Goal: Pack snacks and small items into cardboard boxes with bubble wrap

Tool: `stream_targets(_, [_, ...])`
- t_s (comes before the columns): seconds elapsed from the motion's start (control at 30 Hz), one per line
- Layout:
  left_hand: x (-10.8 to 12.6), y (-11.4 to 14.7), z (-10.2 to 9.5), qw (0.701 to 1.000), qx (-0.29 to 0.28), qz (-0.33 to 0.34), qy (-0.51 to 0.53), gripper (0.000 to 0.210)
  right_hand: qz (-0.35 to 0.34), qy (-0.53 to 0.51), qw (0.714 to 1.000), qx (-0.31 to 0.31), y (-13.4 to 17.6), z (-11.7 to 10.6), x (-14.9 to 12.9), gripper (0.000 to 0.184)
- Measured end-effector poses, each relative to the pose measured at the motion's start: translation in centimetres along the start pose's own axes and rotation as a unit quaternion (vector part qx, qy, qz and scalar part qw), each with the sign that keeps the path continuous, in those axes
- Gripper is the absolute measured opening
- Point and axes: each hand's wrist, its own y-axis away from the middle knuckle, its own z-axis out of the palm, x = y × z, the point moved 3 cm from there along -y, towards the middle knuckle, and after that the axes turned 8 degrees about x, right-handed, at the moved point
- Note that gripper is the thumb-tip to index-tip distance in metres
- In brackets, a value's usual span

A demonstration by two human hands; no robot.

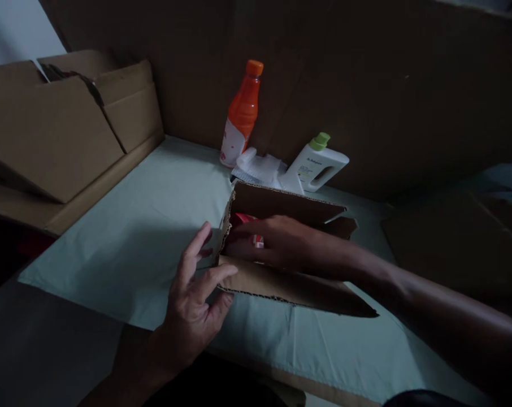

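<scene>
An open cardboard box [281, 198] stands on the pale green cloth in front of me. My right hand [273, 237] reaches down inside it, over a red packet [244, 218] with a small white and red patterned part. The right fingers are curled at the packet, but their tips are hidden, so I cannot tell whether they grip it. My left hand [196, 299] is at the box's near left corner with fingers spread. Its index finger lies over the near flap, and it holds nothing.
Behind the box stand an orange bottle [243, 107], crumpled clear plastic [260, 167] and a white jug with a green cap [317, 164]. A larger cardboard box [56, 130] is at the left. Dark cardboard [446, 243] lies at the right. Light green cloth [154, 198] covers the table.
</scene>
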Motion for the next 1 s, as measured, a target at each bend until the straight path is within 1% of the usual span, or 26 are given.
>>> stream_targets(0.03, [-0.2,0.2,0.0,1.000,0.016,-0.012,0.010,0.036,0.011,-0.004,0.999,0.039,1.5,-1.4,-0.4,0.027])
stream_targets(0.07, [-0.6,0.4,0.0,0.998,0.037,-0.032,0.024,0.043,0.032,0.001,0.995,0.097,3.4,-2.9,-0.7,0.029])
stream_targets(0.1, [-1.0,0.7,0.1,0.996,0.056,-0.060,0.041,0.051,0.062,0.017,0.982,0.176,5.8,-4.2,-0.8,0.029])
stream_targets(0.13, [-1.6,1.0,0.2,0.992,0.063,-0.096,0.058,0.058,0.103,0.041,0.957,0.267,8.6,-5.3,-0.5,0.026])
stream_targets(0.17, [-2.3,1.5,0.5,0.986,0.052,-0.138,0.074,0.064,0.150,0.066,0.919,0.360,11.6,-5.9,0.0,0.022])
stream_targets(0.2, [-3.1,2.0,0.8,0.979,0.028,-0.183,0.087,0.067,0.199,0.085,0.867,0.449,14.8,-5.9,0.8,0.019])
stream_targets(0.23, [-3.9,2.6,1.2,0.970,-0.005,-0.226,0.095,0.068,0.243,0.073,0.821,0.511,17.6,-5.3,1.9,0.016])
stream_targets(0.27, [-4.6,3.3,1.6,0.959,-0.038,-0.262,0.096,0.069,0.266,0.021,0.797,0.542,19.9,-3.9,3.1,0.016])
stream_targets(0.3, [-5.3,3.9,2.0,0.951,-0.067,-0.286,0.092,0.068,0.279,-0.046,0.787,0.548,21.4,-2.0,4.6,0.017])
stream_targets(0.33, [-6.0,4.4,2.3,0.947,-0.083,-0.298,0.083,0.066,0.288,-0.119,0.803,0.507,22.0,0.4,6.0,0.021])
stream_targets(0.37, [-6.6,4.8,2.6,0.946,-0.093,-0.302,0.075,0.065,0.284,-0.182,0.819,0.465,21.8,2.8,7.4,0.035])
stream_targets(0.4, [-7.1,5.0,2.9,0.946,-0.100,-0.300,0.072,0.063,0.265,-0.217,0.831,0.439,21.1,4.9,8.4,0.050])
stream_targets(0.43, [-7.5,5.1,3.2,0.946,-0.104,-0.297,0.077,0.062,0.240,-0.238,0.848,0.408,19.8,6.8,9.3,0.061])
stream_targets(0.47, [-7.8,5.0,3.6,0.946,-0.106,-0.295,0.088,0.061,0.213,-0.247,0.858,0.397,18.3,8.2,10.0,0.063])
stream_targets(0.5, [-8.1,4.7,4.0,0.944,-0.105,-0.294,0.103,0.060,0.193,-0.244,0.865,0.393,16.6,9.1,10.5,0.062])
stream_targets(0.53, [-8.2,4.2,4.5,0.943,-0.100,-0.295,0.115,0.059,0.179,-0.236,0.871,0.392,15.1,9.5,10.8,0.058])
stream_targets(0.6, [-8.2,2.7,5.6,0.945,-0.081,-0.294,0.121,0.058,0.171,-0.216,0.875,0.399,13.1,9.2,11.1,0.052])
stream_targets(0.67, [-7.5,1.2,7.2,0.945,-0.078,-0.294,0.122,0.058,0.186,-0.205,0.870,0.407,13.2,8.0,11.4,0.048])
stream_targets(0.7, [-6.9,0.7,8.2,0.945,-0.088,-0.291,0.125,0.059,0.198,-0.203,0.865,0.414,14.1,7.4,11.6,0.046])
stream_targets(0.77, [-5.3,0.5,9.9,0.943,-0.130,-0.273,0.139,0.058,0.225,-0.190,0.853,0.430,17.1,6.7,11.9,0.038])
stream_targets(0.83, [-3.6,1.5,10.9,0.939,-0.177,-0.252,0.156,0.055,0.250,-0.161,0.846,0.443,20.8,7.1,11.7,0.034])
stream_targets(0.87, [-2.9,2.3,11.1,0.935,-0.194,-0.249,0.160,0.054,0.261,-0.143,0.842,0.449,22.6,7.8,11.4,0.035])
stream_targets(0.93, [-2.2,4.1,10.5,0.927,-0.215,-0.268,0.151,0.053,0.276,-0.123,0.834,0.462,25.4,9.6,10.5,0.039])
stream_targets(1.0, [-2.4,5.5,9.3,0.920,-0.235,-0.293,0.114,0.050,0.280,-0.132,0.827,0.470,27.0,11.3,9.8,0.052])
